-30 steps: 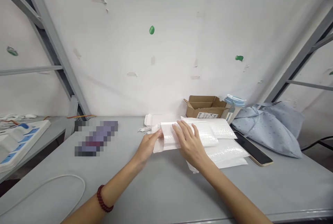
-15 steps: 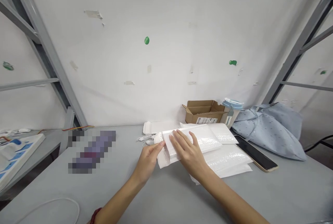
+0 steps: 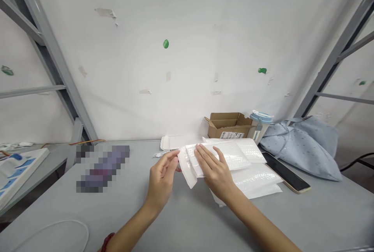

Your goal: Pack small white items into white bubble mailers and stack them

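On the grey bench, your stack of white padded envelopes sits right of centre. Your right hand lies open, pressing the top envelope; your left hand has let go of its flap and now hovers open just left.

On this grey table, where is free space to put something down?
Bare grey table lies near the front edge right of the right hand, and between the left hand and the white cable loop. Around the white padded envelopes and black phone it is crowded.
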Action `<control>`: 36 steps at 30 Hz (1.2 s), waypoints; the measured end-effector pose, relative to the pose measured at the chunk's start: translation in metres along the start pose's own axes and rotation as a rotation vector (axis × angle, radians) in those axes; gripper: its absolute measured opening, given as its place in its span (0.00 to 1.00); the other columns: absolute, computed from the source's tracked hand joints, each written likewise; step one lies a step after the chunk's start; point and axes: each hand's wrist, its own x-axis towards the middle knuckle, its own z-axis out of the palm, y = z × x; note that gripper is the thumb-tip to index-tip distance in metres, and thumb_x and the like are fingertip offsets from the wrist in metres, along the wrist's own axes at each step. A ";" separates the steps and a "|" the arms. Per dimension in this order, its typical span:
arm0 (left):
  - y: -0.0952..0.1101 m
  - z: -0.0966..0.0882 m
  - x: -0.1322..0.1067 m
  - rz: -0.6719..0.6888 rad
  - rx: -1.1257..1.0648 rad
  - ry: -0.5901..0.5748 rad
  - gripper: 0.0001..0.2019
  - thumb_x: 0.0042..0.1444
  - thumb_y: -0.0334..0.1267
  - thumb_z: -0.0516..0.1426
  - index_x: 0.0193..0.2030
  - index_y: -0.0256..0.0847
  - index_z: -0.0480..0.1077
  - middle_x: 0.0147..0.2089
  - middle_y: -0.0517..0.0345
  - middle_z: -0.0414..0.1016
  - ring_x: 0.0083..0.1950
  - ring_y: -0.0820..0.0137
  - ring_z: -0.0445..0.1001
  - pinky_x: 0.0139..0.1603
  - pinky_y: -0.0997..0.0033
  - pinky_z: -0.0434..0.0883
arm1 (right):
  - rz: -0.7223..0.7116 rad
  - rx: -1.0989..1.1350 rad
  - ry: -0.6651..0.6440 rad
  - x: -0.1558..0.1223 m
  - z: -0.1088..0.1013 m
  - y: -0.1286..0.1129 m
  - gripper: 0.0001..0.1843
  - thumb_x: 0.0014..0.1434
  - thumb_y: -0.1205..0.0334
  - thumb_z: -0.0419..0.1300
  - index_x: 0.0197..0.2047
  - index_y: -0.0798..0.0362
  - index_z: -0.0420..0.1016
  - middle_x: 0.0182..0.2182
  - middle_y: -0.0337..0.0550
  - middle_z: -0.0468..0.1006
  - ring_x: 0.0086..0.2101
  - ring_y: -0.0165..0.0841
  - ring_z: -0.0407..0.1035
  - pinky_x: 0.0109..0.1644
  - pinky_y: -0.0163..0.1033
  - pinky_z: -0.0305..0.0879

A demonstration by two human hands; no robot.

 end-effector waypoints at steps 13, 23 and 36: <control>-0.004 0.004 0.002 -0.072 0.005 -0.110 0.09 0.53 0.41 0.55 0.37 0.37 0.70 0.32 0.57 0.75 0.33 0.70 0.73 0.32 0.72 0.72 | -0.005 0.097 -0.034 -0.002 -0.001 -0.003 0.26 0.49 0.80 0.45 0.51 0.61 0.67 0.48 0.54 0.72 0.52 0.39 0.63 0.57 0.51 0.54; -0.028 0.007 -0.008 0.809 0.727 -0.211 0.20 0.58 0.26 0.47 0.57 0.39 0.61 0.49 0.44 0.68 0.52 0.62 0.68 0.49 0.59 0.72 | 0.037 0.052 -0.016 -0.005 0.004 -0.001 0.25 0.51 0.82 0.44 0.49 0.62 0.68 0.46 0.54 0.73 0.51 0.39 0.65 0.57 0.54 0.51; -0.036 0.007 0.002 1.104 0.970 -0.159 0.21 0.57 0.22 0.47 0.58 0.33 0.59 0.51 0.46 0.72 0.57 0.59 0.67 0.50 0.58 0.72 | 0.011 0.183 0.006 0.004 -0.015 -0.005 0.20 0.49 0.81 0.44 0.40 0.56 0.69 0.36 0.48 0.76 0.41 0.35 0.70 0.56 0.54 0.50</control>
